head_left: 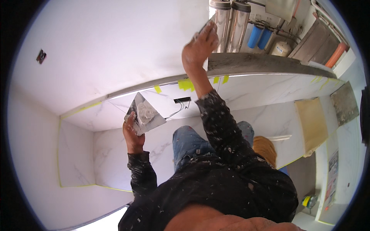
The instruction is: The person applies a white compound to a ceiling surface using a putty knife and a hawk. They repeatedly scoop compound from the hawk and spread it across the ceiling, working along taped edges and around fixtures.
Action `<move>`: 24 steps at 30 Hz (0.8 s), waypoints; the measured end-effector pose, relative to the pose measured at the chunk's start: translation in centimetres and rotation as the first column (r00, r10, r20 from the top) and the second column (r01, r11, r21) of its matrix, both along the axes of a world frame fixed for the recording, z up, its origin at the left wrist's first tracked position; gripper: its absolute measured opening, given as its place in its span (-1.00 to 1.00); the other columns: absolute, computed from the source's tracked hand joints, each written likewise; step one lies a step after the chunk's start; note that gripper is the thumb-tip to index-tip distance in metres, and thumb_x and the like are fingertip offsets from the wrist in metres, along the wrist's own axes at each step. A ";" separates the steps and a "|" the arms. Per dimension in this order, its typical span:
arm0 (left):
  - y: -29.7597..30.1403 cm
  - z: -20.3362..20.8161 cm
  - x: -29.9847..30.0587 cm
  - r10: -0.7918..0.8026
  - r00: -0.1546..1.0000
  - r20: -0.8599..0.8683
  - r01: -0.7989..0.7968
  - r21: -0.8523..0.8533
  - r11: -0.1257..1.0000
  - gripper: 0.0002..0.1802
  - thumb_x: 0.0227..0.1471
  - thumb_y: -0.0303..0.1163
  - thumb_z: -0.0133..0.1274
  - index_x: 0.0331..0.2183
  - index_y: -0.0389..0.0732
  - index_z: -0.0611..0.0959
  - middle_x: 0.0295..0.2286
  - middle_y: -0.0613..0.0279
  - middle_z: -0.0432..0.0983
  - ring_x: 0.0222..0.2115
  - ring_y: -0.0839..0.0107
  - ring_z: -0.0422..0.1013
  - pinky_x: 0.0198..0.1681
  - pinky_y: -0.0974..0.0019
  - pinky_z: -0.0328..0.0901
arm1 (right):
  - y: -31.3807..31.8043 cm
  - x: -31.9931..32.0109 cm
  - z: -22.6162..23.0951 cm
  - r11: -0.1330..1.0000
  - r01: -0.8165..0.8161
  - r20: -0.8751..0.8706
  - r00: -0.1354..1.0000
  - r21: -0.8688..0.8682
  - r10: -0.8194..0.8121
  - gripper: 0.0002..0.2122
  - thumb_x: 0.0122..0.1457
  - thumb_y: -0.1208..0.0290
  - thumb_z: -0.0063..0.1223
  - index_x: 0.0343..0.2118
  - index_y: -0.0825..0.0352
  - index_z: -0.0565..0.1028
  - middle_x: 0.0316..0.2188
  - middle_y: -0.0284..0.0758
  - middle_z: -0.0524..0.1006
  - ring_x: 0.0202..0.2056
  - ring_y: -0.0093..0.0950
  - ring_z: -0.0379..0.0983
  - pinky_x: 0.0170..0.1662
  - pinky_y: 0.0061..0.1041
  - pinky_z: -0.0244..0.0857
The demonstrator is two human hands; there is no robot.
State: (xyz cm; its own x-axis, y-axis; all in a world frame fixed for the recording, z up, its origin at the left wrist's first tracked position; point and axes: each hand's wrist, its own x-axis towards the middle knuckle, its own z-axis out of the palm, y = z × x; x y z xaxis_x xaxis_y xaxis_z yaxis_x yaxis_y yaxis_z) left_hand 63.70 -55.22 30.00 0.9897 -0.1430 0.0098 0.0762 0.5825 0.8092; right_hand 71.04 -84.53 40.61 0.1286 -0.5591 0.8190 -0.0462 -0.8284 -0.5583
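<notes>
My left hand (133, 131) grips a flat metal plasterer's hawk (156, 122) from its lower left side, with the thumb over the plate. A lump of pale wet plaster (145, 111) sits on the plate. Higher up and to the right, my right hand (198, 50) is closed around a thin flat plastering tool (203, 26), seen nearly edge-on and partly hidden by the fingers. That hand is at the right edge of the white wall (127, 42), beside the opening. White smears cover its fingers.
Marble-look tiles line a ledge (254, 90) below the wall, with yellow tape (186, 84) along it. Wires stick out of a slot (182, 100). Through the opening stand metal cylinders (237, 29) and blue filters (255, 36). A tan cloth (311, 123) lies to the right.
</notes>
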 end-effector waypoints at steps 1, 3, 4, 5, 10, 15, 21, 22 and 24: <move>-0.6 1.3 -0.7 -0.010 1.000 -0.008 0.011 0.035 0.999 -0.62 0.07 -0.34 -0.03 -0.09 -0.34 0.46 -0.18 0.11 0.48 -0.18 0.29 0.45 -0.11 0.22 0.37 | -0.7 1.1 0.7 0.998 0.054 0.017 0.998 0.026 -0.054 -0.38 -0.03 0.65 -0.12 0.16 0.61 0.02 0.15 0.14 0.03 0.11 0.04 0.02 0.12 0.00 -0.14; 0.1 1.4 -1.2 0.009 1.000 -0.019 -0.009 0.013 1.000 -0.62 0.07 -0.35 -0.03 -0.09 -0.34 0.45 -0.19 0.12 0.48 -0.18 0.29 0.45 -0.11 0.22 0.38 | -1.1 2.7 2.0 0.996 0.091 0.088 0.992 0.024 -0.093 -0.32 -0.10 0.63 -0.07 0.16 0.65 0.00 0.15 0.17 0.01 0.10 0.08 0.01 0.09 0.03 -0.13; 0.4 1.5 -1.5 0.017 1.000 -0.026 -0.017 -0.004 1.000 -0.62 0.07 -0.35 -0.03 -0.09 -0.33 0.45 -0.19 0.12 0.48 -0.18 0.29 0.45 -0.12 0.21 0.38 | -1.0 3.1 2.9 0.993 0.113 0.101 0.988 0.033 -0.116 -0.31 -0.11 0.61 -0.06 0.15 0.66 0.00 0.14 0.17 0.01 0.10 0.08 0.01 0.09 0.03 -0.13; 0.5 1.9 -1.8 0.023 1.000 -0.019 -0.023 0.012 1.000 -0.63 0.06 -0.35 -0.02 -0.10 -0.33 0.46 -0.20 0.15 0.48 -0.19 0.30 0.45 -0.12 0.21 0.38 | -1.0 3.4 3.7 0.992 0.111 0.101 0.988 0.060 -0.117 -0.32 -0.09 0.58 -0.06 0.16 0.62 0.03 0.13 0.14 0.04 0.09 0.09 0.02 0.09 0.04 -0.12; 2.4 1.1 -1.6 0.018 0.999 -0.043 -0.016 0.049 0.999 -0.64 0.05 -0.36 -0.02 -0.11 -0.31 0.47 -0.20 0.18 0.47 -0.18 0.33 0.44 -0.12 0.21 0.38 | 4.0 3.1 0.3 0.996 -0.017 -0.086 0.996 -0.091 0.009 -0.39 -0.10 0.60 -0.09 0.14 0.47 0.18 0.13 -0.04 0.12 0.07 0.00 0.05 0.10 0.02 -0.11; 1.8 0.3 -1.9 0.047 0.994 -0.095 -0.049 -0.019 0.999 -0.64 0.05 -0.37 -0.03 -0.10 -0.31 0.47 -0.19 0.17 0.47 -0.17 0.34 0.43 -0.12 0.20 0.38 | 3.5 0.1 -4.4 0.990 -0.138 0.039 0.990 0.022 0.137 -0.50 0.02 0.64 -0.21 0.12 0.51 0.19 0.08 -0.01 0.25 0.07 -0.07 0.17 0.13 -0.14 -0.03; 2.1 0.1 -2.0 0.054 0.992 -0.111 -0.047 0.069 0.997 -0.61 0.07 -0.33 -0.05 -0.09 -0.33 0.46 -0.16 0.14 0.46 -0.15 0.30 0.43 -0.10 0.16 0.38 | -2.5 2.6 -3.6 0.992 0.065 0.146 0.986 0.106 -0.080 -0.36 -0.04 0.62 -0.17 0.19 0.56 -0.01 0.16 0.10 0.06 0.14 0.06 -0.02 0.16 0.02 -0.20; 2.1 0.1 -2.0 0.046 0.993 -0.112 -0.040 0.054 0.998 -0.61 0.07 -0.32 -0.05 -0.09 -0.33 0.46 -0.15 0.13 0.45 -0.14 0.29 0.43 -0.09 0.16 0.38 | -2.3 3.1 -3.2 0.990 0.089 0.102 0.990 0.107 -0.100 -0.36 -0.04 0.62 -0.16 0.18 0.55 0.01 0.15 0.10 0.06 0.14 0.06 -0.01 0.16 0.03 -0.20; 2.1 -0.3 -1.7 0.021 0.993 -0.115 -0.019 0.023 1.000 -0.60 0.07 -0.31 -0.05 -0.08 -0.33 0.45 -0.14 0.11 0.44 -0.14 0.27 0.42 -0.08 0.16 0.37 | -0.9 4.5 -2.2 0.984 0.144 0.014 0.989 0.105 -0.146 -0.37 -0.03 0.60 -0.15 0.18 0.53 0.04 0.15 0.08 0.07 0.14 0.05 0.00 0.17 0.04 -0.20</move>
